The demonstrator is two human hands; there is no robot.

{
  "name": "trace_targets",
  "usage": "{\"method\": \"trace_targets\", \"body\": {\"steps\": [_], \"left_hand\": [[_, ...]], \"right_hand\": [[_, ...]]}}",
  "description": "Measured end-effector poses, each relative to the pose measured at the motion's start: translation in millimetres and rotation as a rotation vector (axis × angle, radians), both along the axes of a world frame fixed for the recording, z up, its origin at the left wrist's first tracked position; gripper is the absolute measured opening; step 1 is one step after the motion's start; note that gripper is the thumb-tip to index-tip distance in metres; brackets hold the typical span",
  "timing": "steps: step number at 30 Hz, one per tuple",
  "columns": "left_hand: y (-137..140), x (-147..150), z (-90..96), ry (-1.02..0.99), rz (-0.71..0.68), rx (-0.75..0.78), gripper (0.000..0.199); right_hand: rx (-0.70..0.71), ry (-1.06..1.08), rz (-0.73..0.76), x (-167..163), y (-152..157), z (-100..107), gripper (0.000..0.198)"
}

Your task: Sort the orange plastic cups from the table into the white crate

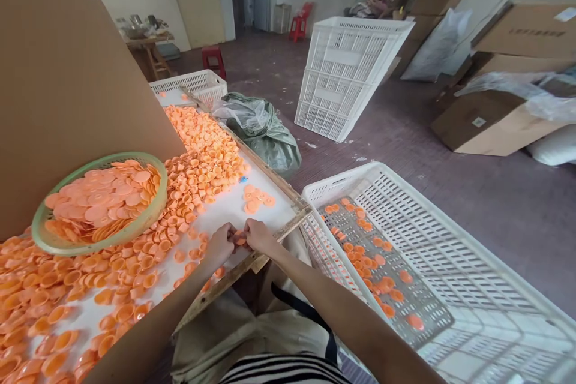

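Observation:
My left hand [221,241] and my right hand [257,235] meet over the near edge of the white table [281,211]. Between their closed fingers is a small orange plastic piece [241,239], partly hidden by the fingertips. Just beyond my hands lies a small group of flat orange discs [255,198]. A large heap of orange plastic cups [202,156] spreads over the table to the left and far side. Among them sits a green basket [162,192] filled with flat orange discs [101,195].
A white plastic crate [432,222] at my right holds scattered orange pieces [360,261]. Stacked white crates [346,78] stand farther off. A wooden strip [265,162] borders the table. Cardboard [76,90] rises at left, and a green sack [270,132] lies beyond the table.

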State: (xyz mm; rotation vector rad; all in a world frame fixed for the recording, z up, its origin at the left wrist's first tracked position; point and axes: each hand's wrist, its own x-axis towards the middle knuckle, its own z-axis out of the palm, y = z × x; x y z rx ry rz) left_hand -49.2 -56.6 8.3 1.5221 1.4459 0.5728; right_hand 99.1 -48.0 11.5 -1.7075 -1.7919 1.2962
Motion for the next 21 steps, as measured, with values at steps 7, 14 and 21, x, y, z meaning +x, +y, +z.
{"method": "trace_targets", "body": {"steps": [7,14,21], "left_hand": [[-4.7,-5.1,-4.9,-0.066,0.009,-0.054,0.005],[1.3,-1.6,0.0,-0.120,0.051,-0.205,0.009],[5.8,0.7,5.9,-0.063,0.028,-0.239,0.006]], "right_hand": [[-0.040,0.052,0.102,5.8,2.7,5.5,0.016],[-0.278,0.014,0.071,-0.2,14.1,17.3,0.012],[-0.261,-0.064,0.149,-3.4,15.0,25.6,0.015]]}}
